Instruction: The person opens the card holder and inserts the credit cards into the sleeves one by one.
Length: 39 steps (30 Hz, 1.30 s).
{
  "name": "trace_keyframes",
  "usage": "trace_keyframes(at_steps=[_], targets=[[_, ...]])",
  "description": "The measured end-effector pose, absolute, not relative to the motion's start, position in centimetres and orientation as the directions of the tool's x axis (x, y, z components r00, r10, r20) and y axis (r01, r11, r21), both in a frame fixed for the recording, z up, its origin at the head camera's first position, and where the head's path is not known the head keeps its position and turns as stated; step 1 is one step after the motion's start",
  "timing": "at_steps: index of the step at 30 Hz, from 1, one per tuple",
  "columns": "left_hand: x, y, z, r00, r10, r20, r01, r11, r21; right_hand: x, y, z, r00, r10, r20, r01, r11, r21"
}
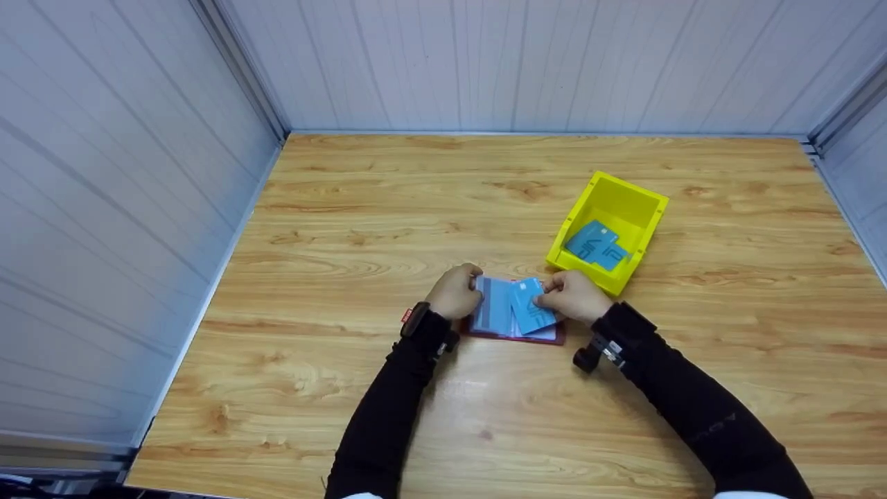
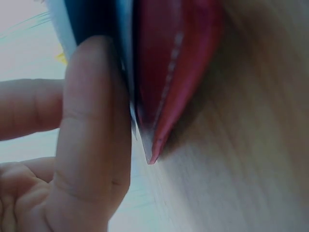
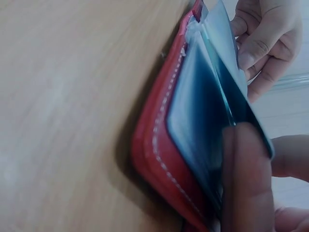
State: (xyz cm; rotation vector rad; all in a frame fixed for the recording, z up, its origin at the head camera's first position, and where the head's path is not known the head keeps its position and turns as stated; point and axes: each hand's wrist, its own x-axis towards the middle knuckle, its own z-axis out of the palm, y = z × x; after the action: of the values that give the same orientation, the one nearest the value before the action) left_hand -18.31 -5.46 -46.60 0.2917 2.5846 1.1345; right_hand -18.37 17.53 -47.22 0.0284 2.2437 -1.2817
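Note:
An open red card holder with white stitching and clear plastic sleeves lies on the table. My left hand holds its left side, the thumb lying along the sleeves in the left wrist view. In my right hand, a blue card is pinched between thumb and fingers. The card is tilted over the holder's right half. In the right wrist view, the card stands at an angle above the sleeves, and the red cover is underneath.
Behind my right hand stands a yellow bin, with several blue cards lying inside. The wooden table is bounded by pale panel walls at the back and sides.

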Motion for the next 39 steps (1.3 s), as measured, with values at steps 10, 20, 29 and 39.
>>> trace_keyframes(at_steps=[10,20,29,39], targets=[[-18.3,-5.5,-46.6,-0.935,0.303,-0.184,0.073,0.671,0.738,-18.5,16.5,-47.1,-0.848,-0.221,-0.483,0.289,0.572,-0.768],[-18.3,-5.5,-46.5,-0.937,0.303,-0.175,0.076,0.664,0.743,-18.5,15.6,-47.0,-0.852,-0.244,-0.464,0.317,0.465,-0.827],[-18.3,-5.6,-46.6,-0.939,0.299,-0.170,0.073,0.656,0.751,-18.4,15.4,-47.4,-0.846,-0.248,-0.471,0.339,0.432,-0.836],[-18.3,-5.4,-46.7,-0.942,0.294,-0.163,0.059,0.621,0.781,-18.5,14.5,-47.5,-0.824,-0.256,-0.506,0.366,0.443,-0.818]])
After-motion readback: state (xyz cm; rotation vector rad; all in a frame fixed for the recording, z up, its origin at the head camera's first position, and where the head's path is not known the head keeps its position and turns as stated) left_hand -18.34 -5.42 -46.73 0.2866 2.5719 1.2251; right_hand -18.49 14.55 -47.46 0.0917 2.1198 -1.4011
